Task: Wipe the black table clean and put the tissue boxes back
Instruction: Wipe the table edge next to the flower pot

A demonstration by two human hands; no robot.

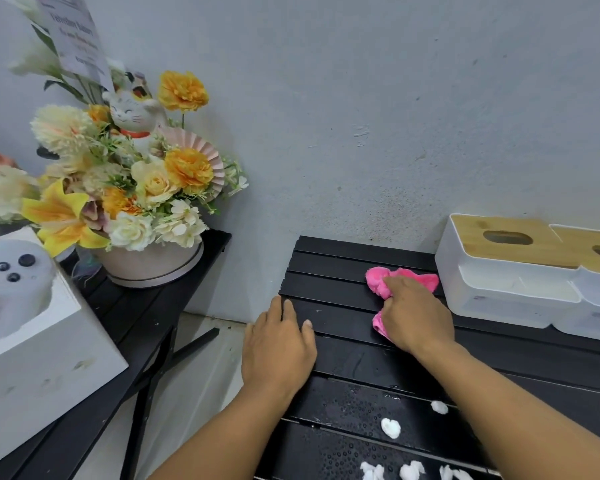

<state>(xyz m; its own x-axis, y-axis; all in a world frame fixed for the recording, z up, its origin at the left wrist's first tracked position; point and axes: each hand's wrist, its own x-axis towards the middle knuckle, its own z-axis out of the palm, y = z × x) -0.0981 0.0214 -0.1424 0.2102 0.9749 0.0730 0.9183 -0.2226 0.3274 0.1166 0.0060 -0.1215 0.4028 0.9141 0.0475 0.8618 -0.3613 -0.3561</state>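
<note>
Soft, even light filled the scene with only faint shadows. The wide lens bowed the edges, the white box with dark buttons (32,306) at left blurred.

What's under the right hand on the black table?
A pink cloth, bunched and pressed onto the black table by the right hand. Its ends stick out past the fingers and beside the thumb; the middle part and the slats beneath are covered.

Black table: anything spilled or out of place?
Yes. Water droplets bead on the near slats of the black table, and white wads lie scattered among them. The right hand presses a pink cloth farther back.
</note>
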